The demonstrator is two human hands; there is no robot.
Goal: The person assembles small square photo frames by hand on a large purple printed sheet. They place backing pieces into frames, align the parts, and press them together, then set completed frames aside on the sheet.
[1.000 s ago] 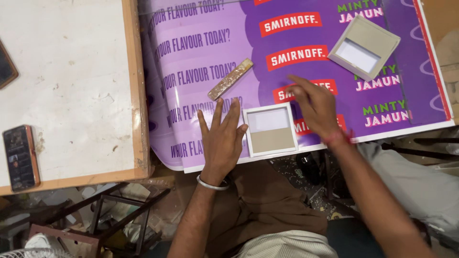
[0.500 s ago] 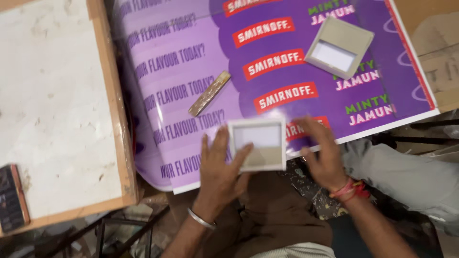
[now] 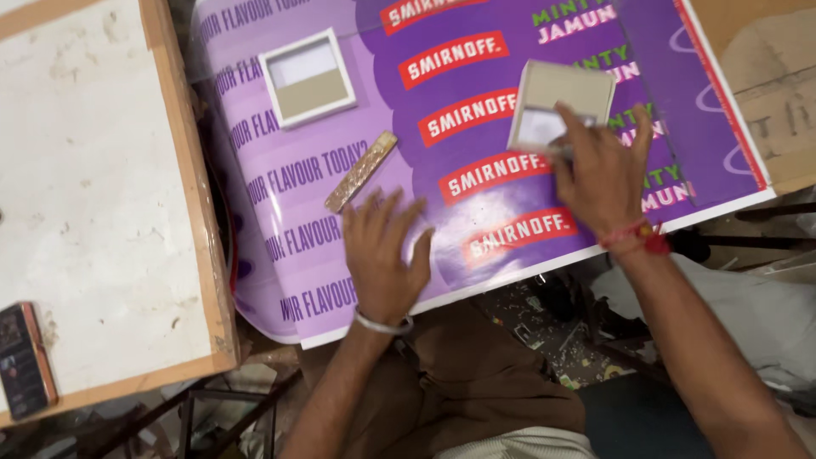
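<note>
Hands work over a large purple printed sheet [image 3: 476, 255] that covers the board in the middle of the frame, its lower white edge running from lower left up toward the right. The left hand [image 3: 384, 255], low and centre in the frame, lies palm down on the sheet with its fingers spread and slightly blurred; it holds nothing, and a thin pale bangle [image 3: 382, 324] circles its wrist. Just above and left of its fingertips lies a small flat stick [image 3: 361, 172], tan and speckled, set at a slant on the sheet and apart from the fingers. The right hand [image 3: 600, 174], right of centre, has its fingers closed on the lower edge of a small square frame [image 3: 561, 106], pale grey-beige with a lighter panel inside; the frame sits tilted near the upper middle of the sheet, and a thin grey object shows between the fingers and the frame, too blurred to tell what it is. A red thread band [image 3: 639, 235] wraps that wrist. A second square frame [image 3: 307, 76], white-edged with a half white, half tan panel, lies flat on the sheet in the upper left part, well apart from both hands. At the left stands a white-topped wooden table [image 3: 85, 187], with a dark phone [image 3: 25, 357] lying at its lower left corner.
</note>
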